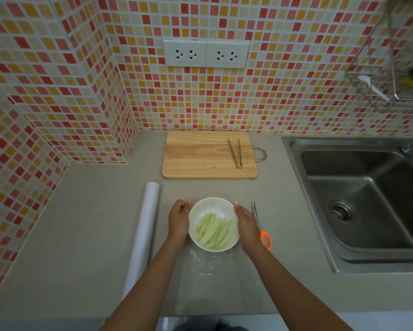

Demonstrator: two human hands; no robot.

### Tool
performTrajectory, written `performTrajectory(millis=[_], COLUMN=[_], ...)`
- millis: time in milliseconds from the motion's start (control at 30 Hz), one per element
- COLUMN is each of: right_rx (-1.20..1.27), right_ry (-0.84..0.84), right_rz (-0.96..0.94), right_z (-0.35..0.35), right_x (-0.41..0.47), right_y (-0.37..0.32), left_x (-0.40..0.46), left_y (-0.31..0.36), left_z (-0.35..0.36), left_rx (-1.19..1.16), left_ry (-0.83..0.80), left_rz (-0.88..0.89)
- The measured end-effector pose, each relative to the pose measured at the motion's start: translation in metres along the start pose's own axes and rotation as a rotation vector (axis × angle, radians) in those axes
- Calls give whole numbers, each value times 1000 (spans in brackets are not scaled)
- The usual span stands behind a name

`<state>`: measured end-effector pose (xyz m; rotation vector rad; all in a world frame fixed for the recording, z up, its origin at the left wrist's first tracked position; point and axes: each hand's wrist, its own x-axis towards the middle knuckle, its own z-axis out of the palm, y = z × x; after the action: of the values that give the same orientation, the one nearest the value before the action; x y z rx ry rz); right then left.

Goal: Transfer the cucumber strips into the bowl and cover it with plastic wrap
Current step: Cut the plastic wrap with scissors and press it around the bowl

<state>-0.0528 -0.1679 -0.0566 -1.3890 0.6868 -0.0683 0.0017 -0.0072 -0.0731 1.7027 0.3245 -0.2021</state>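
Note:
A white bowl (pixel 214 204) stands on the grey counter near its front edge and holds several pale green cucumber strips (pixel 214 231). A sheet of clear plastic wrap (pixel 204 260) trails from the bowl's near rim onto the counter. My left hand (pixel 179 219) rests against the bowl's left side, fingers curled along the rim. On the opposite side my right hand (pixel 246 223) lies flat against the right rim. Both hands appear to press wrap against the bowl. The white roll of plastic wrap (pixel 143 232) lies lengthwise to the left.
Orange-handled scissors (pixel 262 231) lie just right of my right hand. A wooden cutting board (pixel 200 156) with metal tongs (pixel 235 152) sits at the back by the tiled wall. A steel sink (pixel 358 201) fills the right side. A wire rack (pixel 391 75) hangs above it.

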Motion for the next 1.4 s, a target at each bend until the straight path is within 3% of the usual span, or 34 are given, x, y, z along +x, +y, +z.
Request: performTrajectory(millis=[133,300,400,600,800,1000,1200,1333,1400], right_rx=[-44,-158,-170,-144,-169,-159,-106,-64,-42], right_ry=[97,-166,-213,-133,-71,-56,-43,-56,-36], right_rz=[-185,-171,-119,-147,-166,-178,-171,-141,-128], right_z=[-7,4,-2,1,5,7,6,4,-1], right_x=[5,13,17,17,16,16,9,4,6], right_y=[-10,-21,-15,-2,0,0,-2,-5,-10], left_x=[3,2,3,2,-7,-4,-5,-9,-14], left_y=[0,-2,-3,-6,-10,-14,-10,-2,1], left_z=[0,1,-2,-9,-7,-10,-23,-33,-31], left_rx=[55,16,-10,9,-7,210,393,497,440], left_ry=[-6,-6,-13,-76,-20,71,28,71,108], left_rz=[16,19,42,59,178,391,562,588,546])
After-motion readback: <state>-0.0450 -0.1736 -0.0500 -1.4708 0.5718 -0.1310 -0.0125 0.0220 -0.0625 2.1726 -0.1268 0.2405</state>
